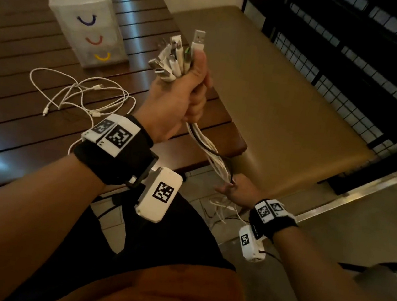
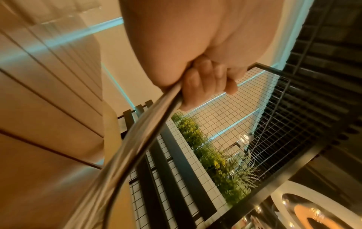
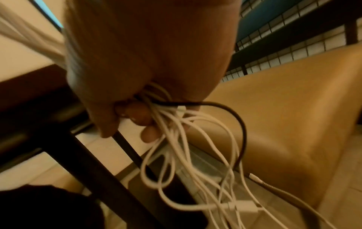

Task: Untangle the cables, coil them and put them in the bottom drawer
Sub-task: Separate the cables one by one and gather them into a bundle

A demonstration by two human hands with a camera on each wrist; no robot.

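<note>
My left hand [image 1: 189, 91] is raised over the table corner and grips a bundle of mostly white cables [image 1: 207, 149], with their USB plugs [image 1: 176, 55] sticking up out of the fist. The bundle hangs down to my right hand [image 1: 231, 187], which grips it lower, beside the table edge. In the left wrist view the curled fingers [image 2: 205, 80] close round the bundle [image 2: 137, 134]. Under my right hand [image 3: 137, 119] loose white ends and one black cable [image 3: 240, 124] dangle. A few more white cables [image 1: 82, 93] lie loose on the table. The translucent drawer unit [image 1: 84, 11] stands behind them, its bottom drawer [image 1: 102, 57] with the yellow handle closed.
The dark slatted wooden table [image 1: 20, 128] fills the left. A tan cushioned bench [image 1: 286, 98] runs on the right, backed by a black wire-mesh railing [image 1: 354, 57]. Tiled floor [image 1: 372, 209] lies below, and my lap is at the bottom.
</note>
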